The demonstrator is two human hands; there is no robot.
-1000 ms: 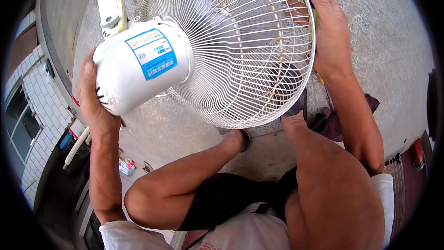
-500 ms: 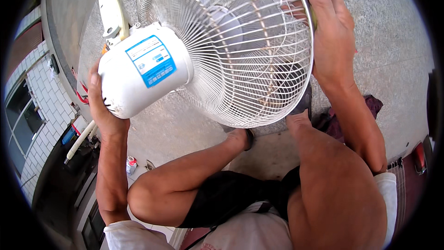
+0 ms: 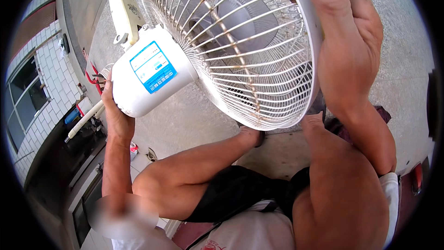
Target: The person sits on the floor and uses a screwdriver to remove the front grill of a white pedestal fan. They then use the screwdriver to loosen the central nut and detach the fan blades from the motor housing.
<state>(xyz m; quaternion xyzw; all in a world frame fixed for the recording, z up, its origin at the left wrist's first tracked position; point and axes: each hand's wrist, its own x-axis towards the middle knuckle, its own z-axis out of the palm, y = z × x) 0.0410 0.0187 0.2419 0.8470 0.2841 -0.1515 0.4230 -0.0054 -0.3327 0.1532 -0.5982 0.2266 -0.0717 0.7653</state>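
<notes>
A blue rectangular label (image 3: 153,67) with white and pale bands sits on the white motor housing (image 3: 148,76) of the fan, at about ten o'clock from the picture's middle, tilted with its long side running toward two o'clock. At about eight o'clock, on the ground, stands a small red-and-white can (image 3: 133,150); its markings are too small to tell.

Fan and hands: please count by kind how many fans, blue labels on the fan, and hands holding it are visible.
Fan: 1
Blue label, on the white motor housing: 1
Hands on the fan: 2, the left hand under the housing, the right hand on the wire guard's rim
Total: 4
</notes>
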